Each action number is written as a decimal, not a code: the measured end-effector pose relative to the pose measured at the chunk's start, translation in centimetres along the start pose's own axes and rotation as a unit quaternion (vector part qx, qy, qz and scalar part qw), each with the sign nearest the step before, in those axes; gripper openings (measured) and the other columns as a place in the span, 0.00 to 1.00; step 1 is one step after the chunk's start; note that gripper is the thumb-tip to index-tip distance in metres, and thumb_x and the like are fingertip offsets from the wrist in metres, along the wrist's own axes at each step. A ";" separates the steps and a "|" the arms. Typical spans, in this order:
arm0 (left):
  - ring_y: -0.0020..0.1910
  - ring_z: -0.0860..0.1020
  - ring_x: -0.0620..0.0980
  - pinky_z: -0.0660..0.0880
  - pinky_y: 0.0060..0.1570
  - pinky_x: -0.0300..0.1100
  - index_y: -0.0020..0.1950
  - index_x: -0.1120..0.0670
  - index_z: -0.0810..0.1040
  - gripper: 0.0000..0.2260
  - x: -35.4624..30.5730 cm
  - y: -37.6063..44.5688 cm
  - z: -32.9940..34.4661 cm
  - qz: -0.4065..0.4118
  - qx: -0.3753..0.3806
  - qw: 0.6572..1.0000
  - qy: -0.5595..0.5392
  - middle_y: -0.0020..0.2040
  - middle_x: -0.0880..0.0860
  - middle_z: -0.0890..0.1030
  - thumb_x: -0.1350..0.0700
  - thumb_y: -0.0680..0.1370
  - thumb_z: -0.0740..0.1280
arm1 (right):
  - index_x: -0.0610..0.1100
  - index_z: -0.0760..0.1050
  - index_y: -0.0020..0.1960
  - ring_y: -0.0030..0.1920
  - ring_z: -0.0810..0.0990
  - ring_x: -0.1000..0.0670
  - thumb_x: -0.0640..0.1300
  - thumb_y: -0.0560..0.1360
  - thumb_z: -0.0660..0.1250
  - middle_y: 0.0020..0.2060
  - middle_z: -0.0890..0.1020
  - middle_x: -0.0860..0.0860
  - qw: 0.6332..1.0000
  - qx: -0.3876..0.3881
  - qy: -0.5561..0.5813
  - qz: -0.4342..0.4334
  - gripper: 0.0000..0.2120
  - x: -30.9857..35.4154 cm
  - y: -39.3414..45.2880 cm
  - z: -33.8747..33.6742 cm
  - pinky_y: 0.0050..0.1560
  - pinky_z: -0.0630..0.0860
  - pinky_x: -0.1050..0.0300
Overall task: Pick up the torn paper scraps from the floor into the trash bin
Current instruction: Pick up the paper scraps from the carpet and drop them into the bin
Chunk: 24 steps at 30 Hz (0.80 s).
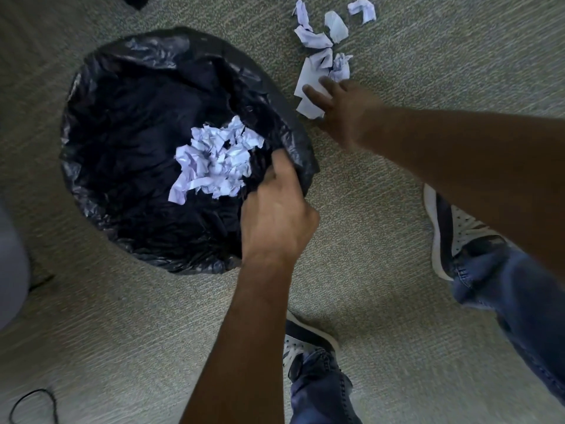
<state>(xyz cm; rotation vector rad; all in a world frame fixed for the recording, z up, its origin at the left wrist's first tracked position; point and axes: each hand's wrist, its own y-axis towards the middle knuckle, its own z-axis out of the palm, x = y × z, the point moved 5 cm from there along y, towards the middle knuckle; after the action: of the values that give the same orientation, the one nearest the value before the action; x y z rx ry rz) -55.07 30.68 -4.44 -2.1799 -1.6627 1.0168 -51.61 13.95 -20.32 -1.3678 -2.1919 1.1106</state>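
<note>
Torn paper scraps (324,41) lie scattered on the grey-green carpet (428,71) just beyond the upper right of the trash bin (101,96), with one flat larger piece (307,87) nearest the bin. The right hand (342,108) reaches over that flat piece, fingers spread and fairly straight, the fingertips touching its edge; it has hold of nothing. A heap of scraps already in the bin (217,160) rests on the black liner bag (137,148). The left hand (275,215) is at the bin's near right rim, fingers curled round a fold of the liner. Around the bin: a sneaker (449,228) with a jeans cuff (501,276) stands to the right, well apart from the loose scraps, another shoe (302,341) sits below the left forearm, a black cable loop (33,405) lies at the lower left, and a pale blurred object (12,264) fills the left edge. No object lies between the right hand and the loose scraps.
</note>
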 end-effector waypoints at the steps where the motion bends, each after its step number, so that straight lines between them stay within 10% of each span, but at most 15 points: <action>1: 0.43 0.78 0.61 0.74 0.46 0.51 0.67 0.59 0.59 0.26 -0.4 0.6 0.0 0.003 -0.005 1.000 -0.003 0.49 0.59 0.78 0.61 0.72 0.65 | 0.54 0.57 0.80 0.81 0.46 0.36 0.53 0.81 0.60 0.81 0.39 0.43 1.000 0.016 -0.003 0.000 0.29 -0.1 0.4 0.2 0.76 0.59 0.42; 9: 0.39 0.78 0.56 0.78 0.45 0.50 0.60 0.52 0.56 0.26 -0.6 2.0 1.2 -0.003 0.014 0.999 -0.031 0.45 0.55 0.77 0.59 0.70 0.69 | 0.37 0.63 0.76 0.73 0.65 0.35 0.46 0.75 0.69 0.79 0.55 0.40 0.975 -0.030 0.211 0.066 0.34 -0.3 -0.2 0.7 0.62 0.76 0.39; 14: 0.39 0.78 0.57 0.78 0.43 0.49 0.59 0.52 0.57 0.25 -0.6 2.1 1.2 -0.002 0.019 0.999 -0.032 0.45 0.56 0.77 0.60 0.69 0.68 | 0.34 0.63 0.76 0.73 0.69 0.40 0.41 0.77 0.67 0.75 0.64 0.40 0.799 -0.285 0.510 0.145 0.30 -0.4 -5.1 -2.4 0.70 0.69 0.54; 19: 0.36 0.78 0.56 0.78 0.39 0.50 0.60 0.53 0.58 0.26 -0.5 2.1 1.4 -0.005 0.041 0.998 -0.049 0.43 0.56 0.77 0.61 0.68 0.68 | 0.24 0.62 0.73 0.73 0.67 0.46 0.32 0.80 0.65 0.72 0.66 0.38 0.636 -0.526 0.534 0.183 0.25 1.1 -13.4 -8.6 0.73 0.66 0.60; 24: 0.50 0.82 0.55 0.77 0.38 0.42 0.67 0.58 0.66 0.23 -1.1 1.4 2.1 -0.131 -0.017 0.989 0.060 0.56 0.56 0.81 0.58 0.74 0.68 | 0.29 0.70 0.70 0.60 0.80 0.39 0.33 0.78 0.67 0.68 0.73 0.32 0.687 -0.505 0.522 0.016 0.21 6.1 -15.4 -13.2 0.57 0.80 0.47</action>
<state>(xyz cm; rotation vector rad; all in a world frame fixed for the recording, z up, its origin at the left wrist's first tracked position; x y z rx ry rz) -55.47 28.74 -6.30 -1.9336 -1.8582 0.7752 -55.69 21.42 -0.88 -1.6954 -1.7065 -0.9965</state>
